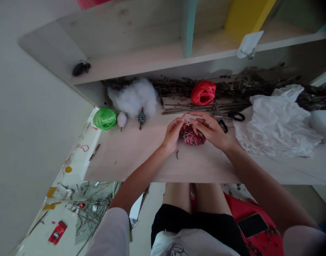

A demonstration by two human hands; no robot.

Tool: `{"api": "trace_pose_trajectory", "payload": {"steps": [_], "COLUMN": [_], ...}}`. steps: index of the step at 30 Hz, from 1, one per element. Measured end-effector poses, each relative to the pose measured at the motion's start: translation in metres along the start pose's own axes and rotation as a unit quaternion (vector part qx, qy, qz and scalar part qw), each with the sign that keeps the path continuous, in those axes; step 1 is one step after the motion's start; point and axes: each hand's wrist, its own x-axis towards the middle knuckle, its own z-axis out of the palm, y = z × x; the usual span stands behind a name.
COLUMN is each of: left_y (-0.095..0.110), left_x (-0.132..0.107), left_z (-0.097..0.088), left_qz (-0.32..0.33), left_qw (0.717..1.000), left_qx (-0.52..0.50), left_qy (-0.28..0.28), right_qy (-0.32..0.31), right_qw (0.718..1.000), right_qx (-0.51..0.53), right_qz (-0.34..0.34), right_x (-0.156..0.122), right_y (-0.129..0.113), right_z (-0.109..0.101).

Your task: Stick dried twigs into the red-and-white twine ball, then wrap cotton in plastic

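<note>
My left hand (173, 133) and my right hand (209, 129) meet over a ball wound with red and white thread (192, 136), their fingertips on its top and sides. The scissors (236, 116) with black handles lie just beyond my right hand, on a bundle of thin sticks (205, 108). Left of my hands stand a white cotton ball on a stick (121, 120) and a small black-and-white wound ball on a stick (141, 118). A green wrapped ball (104, 118) sits past them.
The pale wooden board (125, 156) holds a cotton wool heap (133, 96), a red plastic bag (203, 92) and crumpled white plastic (277, 124). Dried plant stems (240, 87) line the back. A phone (253, 225) lies on red cloth across my lap. Twigs litter the floor (90, 209).
</note>
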Motion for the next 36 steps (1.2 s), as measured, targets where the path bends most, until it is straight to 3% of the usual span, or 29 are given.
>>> {"api": "trace_pose_trajectory", "payload": {"steps": [36], "left_y": [0.0004], "left_x": [0.0006], "left_z": [-0.0004], "left_qz": [0.005], "left_qw": [1.000], "left_qx": [0.004], "left_qy": [-0.010], "right_qy": [-0.005], "right_qw": [1.000], "right_qx": [-0.005], "right_qz": [-0.011], "right_x": [0.0003], "right_y": [0.0018], "right_z": [0.0002]}}
